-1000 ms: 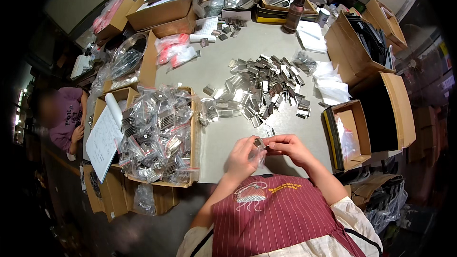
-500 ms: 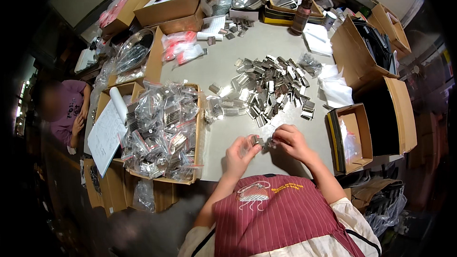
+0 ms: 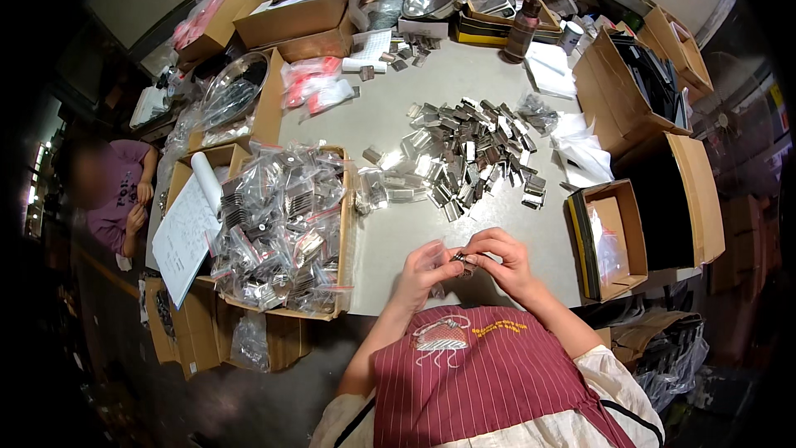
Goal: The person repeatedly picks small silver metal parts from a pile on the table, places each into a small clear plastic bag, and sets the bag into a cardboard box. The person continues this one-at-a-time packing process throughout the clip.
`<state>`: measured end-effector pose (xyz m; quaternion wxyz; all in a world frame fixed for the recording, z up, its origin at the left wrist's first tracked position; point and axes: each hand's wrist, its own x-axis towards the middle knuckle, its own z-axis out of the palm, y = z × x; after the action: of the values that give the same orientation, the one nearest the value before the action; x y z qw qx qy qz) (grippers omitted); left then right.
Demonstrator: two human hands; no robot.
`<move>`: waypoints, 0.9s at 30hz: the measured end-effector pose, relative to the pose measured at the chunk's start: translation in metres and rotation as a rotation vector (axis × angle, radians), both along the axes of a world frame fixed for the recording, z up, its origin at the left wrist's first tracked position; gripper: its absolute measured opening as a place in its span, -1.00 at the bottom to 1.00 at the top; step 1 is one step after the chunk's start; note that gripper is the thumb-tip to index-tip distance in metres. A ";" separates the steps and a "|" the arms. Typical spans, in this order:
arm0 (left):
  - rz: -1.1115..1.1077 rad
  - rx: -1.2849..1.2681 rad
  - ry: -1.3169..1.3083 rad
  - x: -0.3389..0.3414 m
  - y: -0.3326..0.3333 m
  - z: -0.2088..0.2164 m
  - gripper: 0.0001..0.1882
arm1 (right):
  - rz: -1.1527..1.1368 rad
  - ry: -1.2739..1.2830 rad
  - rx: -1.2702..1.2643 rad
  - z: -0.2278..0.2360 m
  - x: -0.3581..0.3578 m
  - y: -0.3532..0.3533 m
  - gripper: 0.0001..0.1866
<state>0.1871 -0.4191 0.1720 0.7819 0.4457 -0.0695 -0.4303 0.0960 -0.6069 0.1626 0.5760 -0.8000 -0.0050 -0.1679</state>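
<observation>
Close to the table's near edge my two hands meet over several small metal pieces (image 3: 462, 258). The fingers of my left hand (image 3: 416, 277) are closed round them, with what looks like a clear plastic bag (image 3: 433, 259) against the fingers. My right hand (image 3: 508, 265) pinches at the same metal pieces from the other side. Fingers partly hide the pieces, so their exact shape cannot be made out. Beyond my hands lies a loose heap of shiny folded metal pieces (image 3: 474, 149), some in clear plastic on its left side.
Left of my hands stands a carton (image 3: 341, 257) full of zip bags (image 3: 286, 199) with metal parts. A small open box (image 3: 634, 236) and larger cartons (image 3: 618, 104) line the right side. A brown bottle (image 3: 521, 31) stands at the back. Another person (image 3: 120, 195) is at far left.
My right hand has closed in on my left, and both now meet at the metal pieces. The metal piece in my left hand has turned and is more covered by fingers.
</observation>
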 end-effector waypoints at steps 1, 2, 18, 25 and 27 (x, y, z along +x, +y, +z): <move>-0.005 0.005 0.003 0.000 0.001 -0.002 -0.84 | -0.014 -0.005 -0.016 -0.003 0.001 0.001 -0.88; -0.010 0.010 0.005 0.002 0.003 -0.004 -0.85 | -0.028 -0.010 -0.032 -0.007 0.002 0.002 -0.88; 0.125 0.190 -0.196 -0.006 -0.002 -0.013 -0.82 | 0.077 0.545 0.287 0.017 -0.006 -0.005 -0.76; 0.115 0.209 -0.207 -0.007 -0.003 -0.007 -0.79 | 0.096 0.554 0.390 0.009 -0.005 -0.009 -0.83; 0.102 0.218 -0.174 -0.006 -0.002 0.001 -0.79 | 0.097 0.556 0.448 0.014 -0.005 -0.007 -0.83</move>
<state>0.1808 -0.4210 0.1734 0.7406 0.5667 -0.0669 -0.3548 0.0909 -0.6136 0.1763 0.7237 -0.6677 0.1509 0.0870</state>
